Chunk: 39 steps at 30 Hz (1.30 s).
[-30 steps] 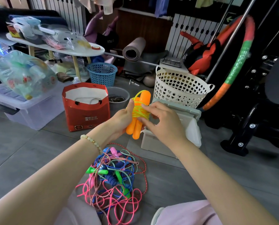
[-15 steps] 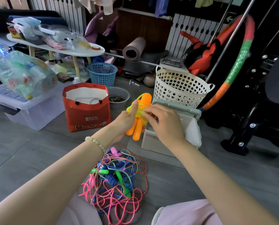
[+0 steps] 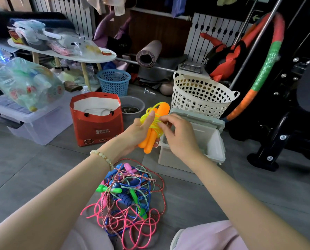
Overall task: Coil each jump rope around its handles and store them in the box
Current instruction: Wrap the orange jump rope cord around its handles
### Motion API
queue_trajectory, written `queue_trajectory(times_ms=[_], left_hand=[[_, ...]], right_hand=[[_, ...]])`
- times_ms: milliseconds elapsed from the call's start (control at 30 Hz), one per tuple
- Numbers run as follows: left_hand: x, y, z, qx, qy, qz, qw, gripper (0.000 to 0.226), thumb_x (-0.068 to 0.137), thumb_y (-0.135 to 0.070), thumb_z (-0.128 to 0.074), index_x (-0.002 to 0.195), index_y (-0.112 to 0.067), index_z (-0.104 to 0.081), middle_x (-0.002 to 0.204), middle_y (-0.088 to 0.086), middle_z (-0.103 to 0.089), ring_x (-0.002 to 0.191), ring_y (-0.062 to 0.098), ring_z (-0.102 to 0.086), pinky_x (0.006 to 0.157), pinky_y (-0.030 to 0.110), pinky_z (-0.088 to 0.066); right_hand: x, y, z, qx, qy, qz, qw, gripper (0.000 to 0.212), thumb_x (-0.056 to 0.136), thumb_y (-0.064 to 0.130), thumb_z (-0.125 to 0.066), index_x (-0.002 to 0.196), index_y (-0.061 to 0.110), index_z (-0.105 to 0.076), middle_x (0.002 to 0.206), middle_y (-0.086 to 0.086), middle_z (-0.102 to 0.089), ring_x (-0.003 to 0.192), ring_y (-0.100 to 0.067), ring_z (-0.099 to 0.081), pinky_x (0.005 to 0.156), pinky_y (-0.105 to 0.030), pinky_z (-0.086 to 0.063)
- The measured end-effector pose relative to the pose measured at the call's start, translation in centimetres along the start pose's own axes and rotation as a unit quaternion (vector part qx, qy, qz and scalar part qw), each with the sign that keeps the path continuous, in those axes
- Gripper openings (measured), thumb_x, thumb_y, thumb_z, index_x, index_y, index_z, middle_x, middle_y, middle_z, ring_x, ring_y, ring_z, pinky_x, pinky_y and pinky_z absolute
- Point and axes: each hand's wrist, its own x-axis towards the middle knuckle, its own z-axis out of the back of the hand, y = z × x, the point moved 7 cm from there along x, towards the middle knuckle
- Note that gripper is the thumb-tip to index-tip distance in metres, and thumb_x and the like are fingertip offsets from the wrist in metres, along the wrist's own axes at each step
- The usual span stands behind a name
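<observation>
The orange handles (image 3: 151, 139) have tipped further right, gripped by left hand (image 3: 138, 130); right hand (image 3: 181, 139) fingers (image 3: 164, 118) pinch yellow rope (image 3: 155, 125)

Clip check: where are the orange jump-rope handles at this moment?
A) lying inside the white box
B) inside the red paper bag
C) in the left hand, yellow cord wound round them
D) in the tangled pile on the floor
C: the left hand grips the orange handles, the yellow cord is wrapped round them, and the right hand pinches that cord.
</observation>
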Motion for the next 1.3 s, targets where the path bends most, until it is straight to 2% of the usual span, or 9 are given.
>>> queue_trajectory(times_ms=[100,200,333,467,633,767,900,1167,1300], left_hand=[[0.0,0.0,0.3,0.009,-0.021,0.0,1.0,0.081,0.089,-0.061,-0.045,0.14,-0.002,-0.026,0.101,0.018,-0.068,0.075,0.025,-0.071,0.068,0.042,-0.06],[-0.2,0.4,0.4,0.038,-0.044,0.033,0.998,0.084,0.091,-0.062,-0.04,0.144,-0.003,-0.013,0.102,0.021,-0.067,0.08,0.029,-0.07,0.074,0.043,-0.059],[-0.4,1.0,0.4,0.072,-0.071,0.074,0.992,0.084,0.092,-0.062,-0.036,0.142,0.001,-0.011,0.087,0.016,-0.065,0.065,0.026,-0.066,0.055,0.034,-0.059],[0.2,1.5,0.8,0.061,-0.024,0.073,0.995,0.091,0.089,-0.065,-0.038,0.14,0.01,-0.027,0.081,0.016,-0.069,0.062,0.023,-0.07,0.056,0.036,-0.06],[0.0,1.5,0.7,0.024,0.037,0.063,0.997,0.068,0.092,-0.06,-0.038,0.109,0.001,-0.062,0.078,0.014,-0.069,0.067,0.021,-0.068,0.062,0.031,-0.059],[-0.1,1.8,1.0,0.032,0.007,0.09,0.995,0.068,0.091,-0.062,-0.038,0.1,0.0,-0.062,0.078,0.016,-0.07,0.066,0.022,-0.068,0.06,0.029,-0.059],[0.2,1.6,0.8,0.05,-0.031,0.073,0.996,0.079,0.088,-0.065,-0.04,0.125,0.005,-0.05,0.093,0.019,-0.07,0.062,0.019,-0.07,0.048,0.027,-0.054],[-0.3,1.7,0.5,0.109,-0.052,0.107,0.987,0.087,0.089,-0.064,-0.041,0.143,0.001,-0.021,0.102,0.013,-0.062,0.065,0.024,-0.067,0.045,0.03,-0.056],[-0.3,1.4,0.8,0.1,-0.039,0.084,0.991,0.067,0.088,-0.06,-0.047,0.125,-0.004,-0.038,0.087,0.01,-0.066,0.069,0.023,-0.067,0.058,0.033,-0.058]], right_hand=[[-0.3,0.0,0.0,0.025,0.0,-0.02,0.999,0.01,0.09,0.015,-0.06,0.097,0.01,-0.067,0.088,0.001,-0.064,0.077,-0.012,-0.053,0.066,-0.016,-0.039],[-0.5,0.3,-0.1,0.008,0.021,-0.013,1.0,0.03,0.091,0.017,-0.058,0.121,0.016,-0.056,0.092,0.003,-0.063,0.08,-0.013,-0.055,0.068,-0.025,-0.041],[-0.4,1.3,-1.2,-0.191,0.039,0.055,0.979,0.042,0.09,0.018,-0.056,0.131,0.015,-0.045,0.097,-0.007,-0.063,0.086,-0.025,-0.059,0.064,-0.031,-0.038],[-0.7,0.1,-1.0,0.017,0.016,-0.009,1.0,0.025,0.083,0.011,-0.063,0.105,0.017,-0.053,0.077,0.005,-0.062,0.072,-0.016,-0.059,0.068,-0.032,-0.046],[-0.6,-1.5,-1.6,0.182,0.047,-0.075,0.979,0.028,0.082,0.004,-0.065,0.087,0.028,-0.052,0.073,0.01,-0.062,0.069,-0.006,-0.055,0.073,-0.021,-0.047],[-0.8,-1.2,-2.0,0.174,0.065,-0.061,0.981,0.016,0.083,0.011,-0.068,0.09,0.022,-0.06,0.081,0.008,-0.064,0.078,-0.004,-0.06,0.075,-0.015,-0.044],[-0.8,-1.7,-1.7,0.15,0.014,-0.127,0.98,0.018,0.075,0.017,-0.078,0.089,0.014,-0.066,0.076,0.004,-0.066,0.071,-0.005,-0.061,0.064,-0.012,-0.046],[-1.2,-2.5,-2.6,0.07,0.069,-0.164,0.982,0.02,0.091,0.018,-0.06,0.103,0.006,-0.07,0.087,-0.003,-0.065,0.077,-0.012,-0.054,0.068,-0.022,-0.044],[-1.4,-3.2,-2.5,0.154,0.098,-0.194,0.964,0.017,0.091,0.018,-0.061,0.1,0.008,-0.071,0.083,0.002,-0.067,0.077,-0.009,-0.057,0.072,-0.02,-0.045]])
